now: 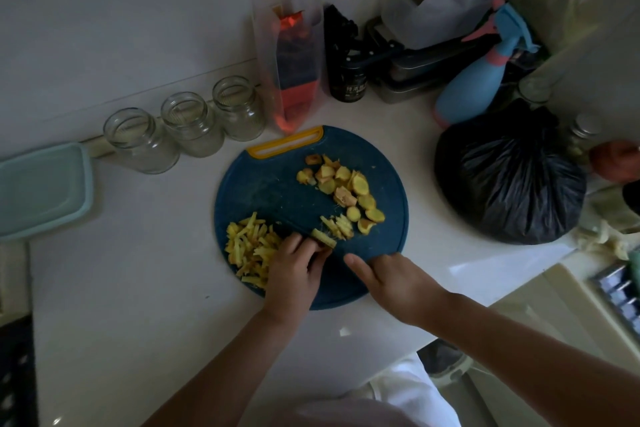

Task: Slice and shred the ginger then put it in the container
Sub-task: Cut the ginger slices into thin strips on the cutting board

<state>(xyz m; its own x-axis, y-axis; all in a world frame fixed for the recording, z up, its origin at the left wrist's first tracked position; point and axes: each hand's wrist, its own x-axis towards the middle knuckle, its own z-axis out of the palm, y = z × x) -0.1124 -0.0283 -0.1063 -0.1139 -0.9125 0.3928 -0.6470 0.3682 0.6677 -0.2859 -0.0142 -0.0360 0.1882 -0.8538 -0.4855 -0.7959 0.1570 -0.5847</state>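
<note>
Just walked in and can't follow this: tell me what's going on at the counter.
A person is partway through cutting ginger on a round blue cutting board. The left hand pins a ginger stack with its fingers; the right hand sits beside it, and whether it holds anything is too dark to tell. Shreds lie left, uncut slices right.

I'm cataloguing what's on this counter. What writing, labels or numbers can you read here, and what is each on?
Dark bottle label: pale characters, too blurred to read.
Red-orange packet inside the clear tall container: print, if any, unreadable.
Nothing else shows legible text.
</note>
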